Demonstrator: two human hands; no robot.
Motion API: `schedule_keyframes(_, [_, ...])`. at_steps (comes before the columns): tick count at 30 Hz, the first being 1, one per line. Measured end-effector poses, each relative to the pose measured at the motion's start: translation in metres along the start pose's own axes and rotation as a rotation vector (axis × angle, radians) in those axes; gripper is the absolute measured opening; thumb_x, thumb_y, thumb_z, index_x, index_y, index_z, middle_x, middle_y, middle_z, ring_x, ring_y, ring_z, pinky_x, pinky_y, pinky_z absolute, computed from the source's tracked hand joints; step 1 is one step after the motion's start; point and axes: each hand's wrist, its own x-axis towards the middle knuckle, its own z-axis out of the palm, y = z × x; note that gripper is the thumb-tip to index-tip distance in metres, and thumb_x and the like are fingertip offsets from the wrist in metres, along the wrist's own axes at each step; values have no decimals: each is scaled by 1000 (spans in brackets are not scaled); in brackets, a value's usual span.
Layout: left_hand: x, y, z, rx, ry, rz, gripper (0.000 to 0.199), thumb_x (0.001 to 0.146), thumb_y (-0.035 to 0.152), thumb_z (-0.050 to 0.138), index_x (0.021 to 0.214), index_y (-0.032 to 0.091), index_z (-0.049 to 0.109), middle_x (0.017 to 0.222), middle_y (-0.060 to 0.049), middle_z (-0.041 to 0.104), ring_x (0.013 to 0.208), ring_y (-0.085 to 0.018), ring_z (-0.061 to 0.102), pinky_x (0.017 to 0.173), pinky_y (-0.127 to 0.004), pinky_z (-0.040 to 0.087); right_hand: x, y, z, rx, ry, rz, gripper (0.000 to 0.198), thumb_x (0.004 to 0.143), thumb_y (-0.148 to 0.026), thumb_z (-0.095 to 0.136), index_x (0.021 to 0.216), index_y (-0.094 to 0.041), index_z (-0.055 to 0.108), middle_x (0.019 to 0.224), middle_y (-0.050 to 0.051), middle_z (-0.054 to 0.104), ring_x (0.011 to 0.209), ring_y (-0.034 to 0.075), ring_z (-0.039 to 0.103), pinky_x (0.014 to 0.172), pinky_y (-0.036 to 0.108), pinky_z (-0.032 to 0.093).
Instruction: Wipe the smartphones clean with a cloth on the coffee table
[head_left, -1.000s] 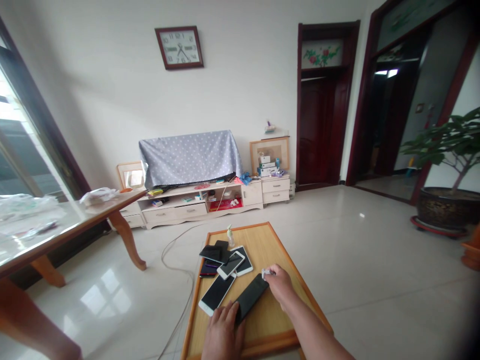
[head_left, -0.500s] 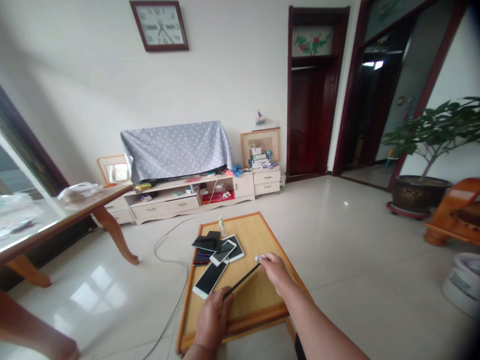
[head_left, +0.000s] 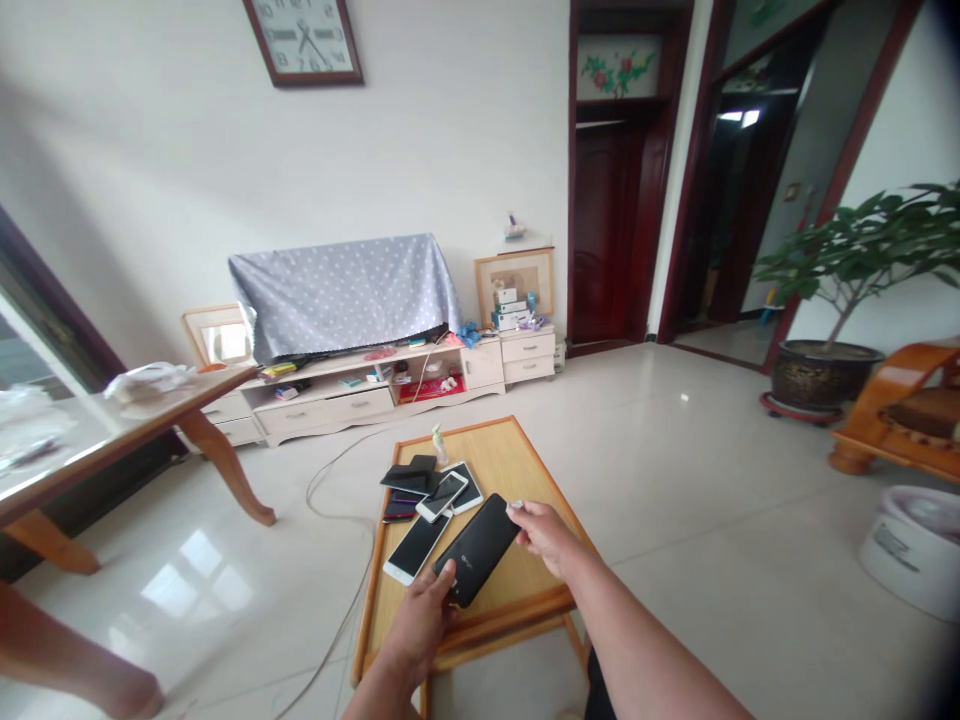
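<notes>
A black phone (head_left: 477,548) is showing its glossy back, a small pale logo near its lower end. It is lying slantwise, low in the frame's centre, above the wooden worktop (head_left: 525,470), gripped at both ends.

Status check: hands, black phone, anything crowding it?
Left hand grips black phone at its near end; right hand at far end. Phone back-side up over wooden table. Pile of phones just left, white phone alongside.
</notes>
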Motion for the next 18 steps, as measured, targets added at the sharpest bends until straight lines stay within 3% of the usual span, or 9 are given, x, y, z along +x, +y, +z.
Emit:
schedule_keyframes(3, [1,-1,3,12,19,-10,57,73,68,71,103,19,66,73,3,58,62,-10,51,53,-21,37,3,4,0,28,-11,59,31,78,-47,74,84,-19,60,70,-5,55,54,6,46,52,17,34])
schedule_keyframes(6, [7,1,4,199,99,96,70,74,68,67,123,19,60,90,-3,65,74,-17,61,60,-27,46,8,8,-1,55,28,105,28,80,-42,73,84,-19,58,67,-6,50,51,6,43,46,15,25])
schedule_keyframes(8, [13,1,5,406,155,241,78,73,67,66,132,16,54,113,-11,66,99,-26,65,78,-35,52,11,10,-1,71,44,131,25,81,-38,72,82,-19,56,65,-6,47,49,6,42,44,15,20])
schedule_keyframes(11, [21,0,9,800,185,433,81,69,59,71,136,17,52,135,-15,57,128,-34,53,105,-45,43,13,13,-2,87,36,162,24,82,-35,71,79,-19,52,64,-6,43,48,6,42,42,16,17])
schedule_keyframes(14, [25,-4,16,1048,154,480,82,67,51,73,139,20,49,137,-13,57,132,-35,49,111,-47,37,15,17,-2,84,30,178,23,83,-35,69,80,-20,52,66,-5,45,49,7,45,42,16,20])
schedule_keyframes(18, [31,-13,21,1073,125,527,72,73,45,69,136,18,49,130,-12,61,128,-31,53,111,-44,38,18,23,0,18,55,176,20,85,-36,66,81,-19,55,68,-3,50,49,7,47,43,17,24])
